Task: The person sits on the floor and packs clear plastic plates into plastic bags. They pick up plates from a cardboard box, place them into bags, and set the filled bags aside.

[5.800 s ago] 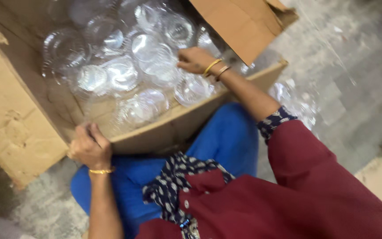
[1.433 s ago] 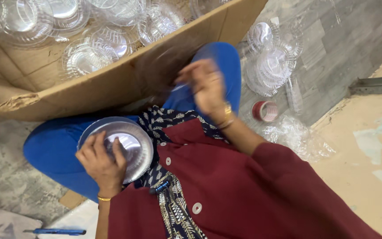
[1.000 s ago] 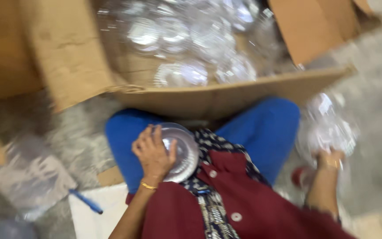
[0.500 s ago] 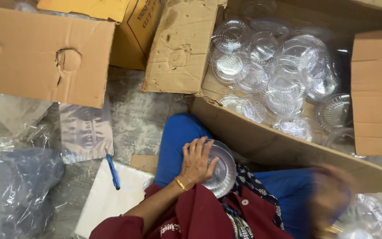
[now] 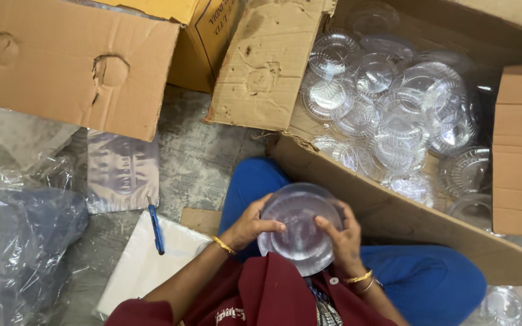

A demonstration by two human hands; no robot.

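Clear plastic bowl [image 5: 300, 226] sits in the lap at 6 o'clock of the cardboard box [image 5: 394, 211], left hand [image 5: 250, 224] and right hand [image 5: 341, 236] clamped on opposite rims. Probably featherlight, flimsy, slick; rim grip seems best.

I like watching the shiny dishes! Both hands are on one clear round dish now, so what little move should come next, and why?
Probably a small turn of the clear round dish to check it. The left hand and right hand hold its opposite edges over the lap, thumbs resting on its face, apart from the open cardboard box of similar dishes.
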